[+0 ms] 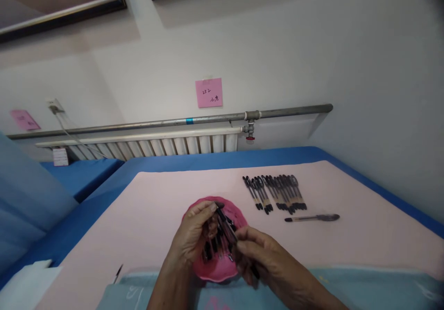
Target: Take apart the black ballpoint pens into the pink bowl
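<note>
Pinching: the left hand [194, 236] grips the upper end of a dark pen [227, 226] between thumb and fingers; the right hand [265, 257] closes on its lower end.
Held pen: above the pink bowl [215, 272], between the hands, its long axis sloping from upper left down to lower right.
Lone pen [312, 218]: ahead and right of both hands, lying nearly crosswise on the pink sheet [166, 194]; right hand nearer.
Pen row [286, 192]: beyond the lone pen, side by side, long axes slanting away leftward; also nearer the right hand.
Count: two hands, one bowl, one lone pen; row over ten, overlapping; bowl's pens [218, 245] several, partly hidden.
</note>
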A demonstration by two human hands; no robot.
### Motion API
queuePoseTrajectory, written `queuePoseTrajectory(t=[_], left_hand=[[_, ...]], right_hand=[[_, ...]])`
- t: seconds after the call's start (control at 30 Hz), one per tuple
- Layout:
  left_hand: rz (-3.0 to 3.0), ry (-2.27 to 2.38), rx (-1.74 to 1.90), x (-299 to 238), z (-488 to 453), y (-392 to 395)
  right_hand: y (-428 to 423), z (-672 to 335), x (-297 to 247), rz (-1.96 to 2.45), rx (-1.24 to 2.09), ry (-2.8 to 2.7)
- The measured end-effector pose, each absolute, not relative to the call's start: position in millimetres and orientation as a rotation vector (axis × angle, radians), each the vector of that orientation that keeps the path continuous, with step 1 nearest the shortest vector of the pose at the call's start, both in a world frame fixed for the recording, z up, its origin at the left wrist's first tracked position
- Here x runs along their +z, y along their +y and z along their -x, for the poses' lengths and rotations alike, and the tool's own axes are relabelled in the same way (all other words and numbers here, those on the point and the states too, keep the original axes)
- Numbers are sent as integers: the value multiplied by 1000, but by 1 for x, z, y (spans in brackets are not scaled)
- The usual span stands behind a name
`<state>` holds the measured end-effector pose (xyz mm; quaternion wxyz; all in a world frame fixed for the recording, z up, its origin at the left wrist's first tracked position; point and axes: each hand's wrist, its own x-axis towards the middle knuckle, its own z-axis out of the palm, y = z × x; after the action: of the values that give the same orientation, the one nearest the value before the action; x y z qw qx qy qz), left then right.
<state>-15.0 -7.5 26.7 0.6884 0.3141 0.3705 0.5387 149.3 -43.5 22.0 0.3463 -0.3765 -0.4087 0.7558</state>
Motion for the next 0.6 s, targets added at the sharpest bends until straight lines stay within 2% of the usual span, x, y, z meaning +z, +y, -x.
queuePoseTrajectory(t=[0.1,0.27,0.43,0.6], left_hand=[[-700,825,1204,27,15,-8],[-711,834,1207,30,14,-8],[-717,838,1203,29,16,-8],[-733,842,1200,29,16,-8]], right_hand=[[-47,-147,24,909,2068,-1001],[-46,-147,20,995,1924,-1038],[-45,-148,21,944,2089,-947],[-45,-150,24,933,2037,-847]])
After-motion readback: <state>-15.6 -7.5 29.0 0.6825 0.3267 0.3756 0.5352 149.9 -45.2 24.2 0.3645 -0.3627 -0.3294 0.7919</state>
